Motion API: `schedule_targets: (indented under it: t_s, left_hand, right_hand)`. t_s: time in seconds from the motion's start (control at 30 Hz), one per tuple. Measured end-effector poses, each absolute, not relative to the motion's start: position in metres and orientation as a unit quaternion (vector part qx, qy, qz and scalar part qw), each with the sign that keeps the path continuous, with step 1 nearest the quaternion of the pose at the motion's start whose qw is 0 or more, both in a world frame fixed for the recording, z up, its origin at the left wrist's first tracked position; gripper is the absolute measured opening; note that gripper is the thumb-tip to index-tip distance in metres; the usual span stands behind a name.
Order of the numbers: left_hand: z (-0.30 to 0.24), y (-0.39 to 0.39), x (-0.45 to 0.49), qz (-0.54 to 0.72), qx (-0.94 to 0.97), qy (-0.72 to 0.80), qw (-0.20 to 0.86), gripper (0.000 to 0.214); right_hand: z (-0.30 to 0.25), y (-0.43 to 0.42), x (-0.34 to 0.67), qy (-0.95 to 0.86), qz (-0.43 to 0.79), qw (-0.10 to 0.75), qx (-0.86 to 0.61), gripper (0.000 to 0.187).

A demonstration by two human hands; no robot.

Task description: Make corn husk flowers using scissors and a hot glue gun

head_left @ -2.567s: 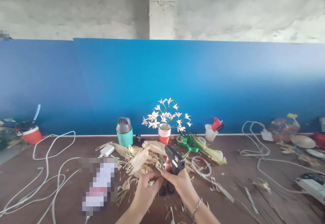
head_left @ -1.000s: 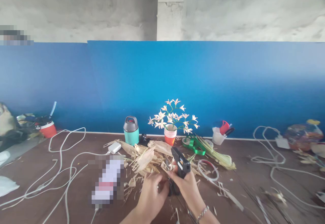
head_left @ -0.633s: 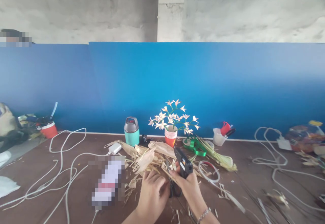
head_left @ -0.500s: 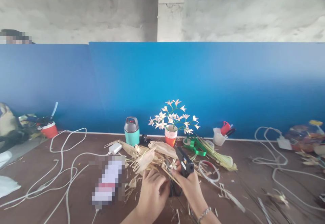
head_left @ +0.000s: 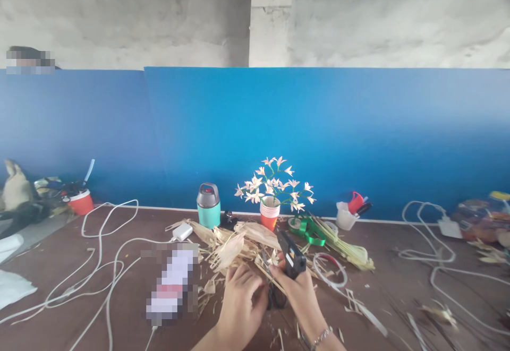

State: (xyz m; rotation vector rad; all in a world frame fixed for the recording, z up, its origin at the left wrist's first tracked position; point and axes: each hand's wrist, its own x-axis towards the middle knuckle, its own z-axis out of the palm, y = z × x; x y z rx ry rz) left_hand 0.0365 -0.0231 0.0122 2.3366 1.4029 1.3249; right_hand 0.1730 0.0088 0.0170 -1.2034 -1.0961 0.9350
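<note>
The black tool (head_left: 294,259) is in the right hand (head_left: 298,284), above the front of the bench (head_left: 342,319). Its long axis slants: the blunt end faces back toward the wearer and rightward, the far end away and slightly left. The right hand is wrapped around it, thumb toward the left hand. The left hand (head_left: 241,298) is just beside, fingers curled in toward the thumb; whether it pinches anything cannot be told. A small pale flower (head_left: 273,258) shows by the right fingertips.

Beyond them spread dry husks (head_left: 229,250), papery, creased and straw-coloured, with torn shreds around. Right of these lie a smooth white ring (head_left: 330,270), glossy green ribbon (head_left: 308,232) and a bundle of thin, fibrous stalks (head_left: 350,250). Behind, pointed-petalled blossoms (head_left: 274,183) on green stems stand in stacked red-and-white cups (head_left: 270,214), near a rounded turquoise-and-grey flask (head_left: 209,206). A flat blue partition (head_left: 255,117) backs everything.
</note>
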Motion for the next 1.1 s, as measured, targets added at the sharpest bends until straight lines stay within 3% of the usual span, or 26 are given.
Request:
schedule_targets:
  t_s: [0.23,0.83,1.1]
  left_hand:
    - [0.0122,-0.02,0.034,0.444,0.749,0.479,0.112,0.017]
    - [0.011,-0.0211,0.0347,0.432,0.776,0.456,0.054,0.017]
    - [0.0133,-0.0228,0.0347,0.448,0.751,0.469,0.122,0.017]
  right_hand:
    - [0.0147,0.0073,0.1782,-0.462,0.492,0.562,-0.478,0.027]
    - [0.0132,0.0076,0.1743,-0.42,0.453,0.594,-0.515,0.028]
    - [0.0178,0.0037,0.1766,-0.447,0.515,0.562,-0.468,0.026]
